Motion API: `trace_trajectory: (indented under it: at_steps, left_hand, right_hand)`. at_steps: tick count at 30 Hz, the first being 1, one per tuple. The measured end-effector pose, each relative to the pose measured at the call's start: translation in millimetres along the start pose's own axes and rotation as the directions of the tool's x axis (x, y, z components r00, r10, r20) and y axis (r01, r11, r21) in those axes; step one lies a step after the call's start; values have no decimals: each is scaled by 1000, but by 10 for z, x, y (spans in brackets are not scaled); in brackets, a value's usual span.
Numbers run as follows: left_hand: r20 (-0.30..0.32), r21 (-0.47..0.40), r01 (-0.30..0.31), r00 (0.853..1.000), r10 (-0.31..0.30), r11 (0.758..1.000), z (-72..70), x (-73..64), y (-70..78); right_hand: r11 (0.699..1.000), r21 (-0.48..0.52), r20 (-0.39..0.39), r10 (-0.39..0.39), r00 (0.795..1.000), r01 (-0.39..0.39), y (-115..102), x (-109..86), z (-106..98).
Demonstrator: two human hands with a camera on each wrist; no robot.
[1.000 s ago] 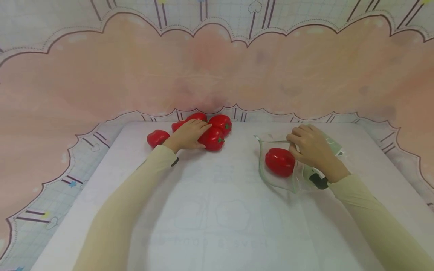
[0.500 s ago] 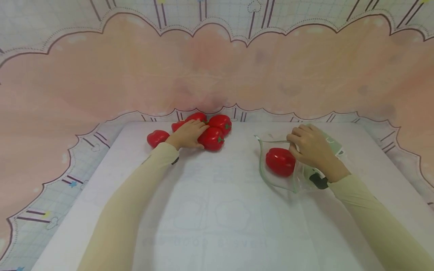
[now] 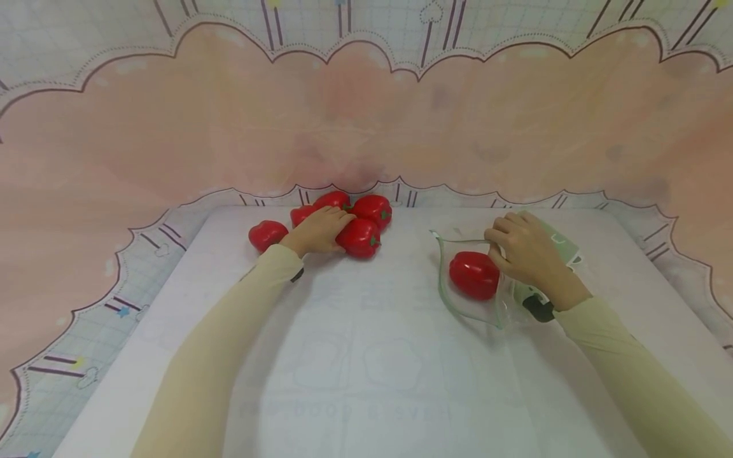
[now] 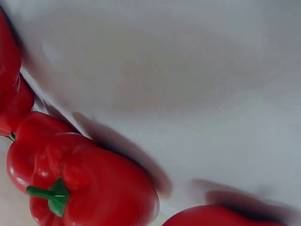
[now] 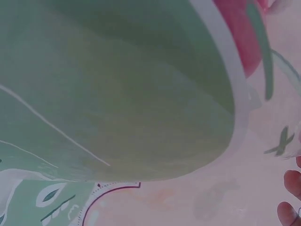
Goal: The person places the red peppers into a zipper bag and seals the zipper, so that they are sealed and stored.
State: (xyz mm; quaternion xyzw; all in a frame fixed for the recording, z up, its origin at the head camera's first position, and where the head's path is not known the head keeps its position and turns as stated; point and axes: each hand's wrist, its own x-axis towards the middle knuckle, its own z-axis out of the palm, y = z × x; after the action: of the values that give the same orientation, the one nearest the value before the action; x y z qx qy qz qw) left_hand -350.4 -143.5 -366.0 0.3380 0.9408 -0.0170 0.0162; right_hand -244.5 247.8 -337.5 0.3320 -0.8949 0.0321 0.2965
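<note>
In the head view my left hand [image 3: 317,230] bends its fingers and thumb round the stem-less end of the front red bell pepper [image 3: 361,239]. No left fingers show in the left wrist view, where a bell pepper [image 4: 113,183] with a green stem lies close. My right hand [image 3: 523,251] pinches the upper rim of a clear, green-printed plastic bag [image 3: 445,299], keeping its mouth spread toward the left. Inside that mouth lies another red bell pepper [image 3: 474,275]. The bag's green panel [image 5: 141,103] fills much of the right wrist view, with right fingertips [image 5: 292,182] at the edge.
Behind the left hand sit more bell peppers [image 3: 373,208] in a cluster. One single bell pepper [image 3: 268,235] rests left of the left wrist. Everything lies on a white table cover [image 3: 355,356], with a patterned cloth [image 3: 401,127] rising behind.
The left hand has drawn back slightly and its thumb shows less; the front pepper has shifted very slightly. The right hand and bag stay practically still.
</note>
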Motion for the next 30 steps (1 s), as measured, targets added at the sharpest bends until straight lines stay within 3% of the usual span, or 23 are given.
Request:
trace_trajectory:
  at_steps: [7,21,30]
  left_hand:
    - [-34,9,-23,999,24,1000,-1,-65,34]
    - [-138,-191,17,989,-44,981,63,-182,173]
    - [-208,-284,4,976,-66,959,114,-223,272]
  right_hand:
    - [1000,15,-9,2,1000,-2,7,-7,12]
    - [1000,13,13,26,1000,-26,4,-25,19]
    - [1000,6,-8,13,1000,-13,6,-36,33]
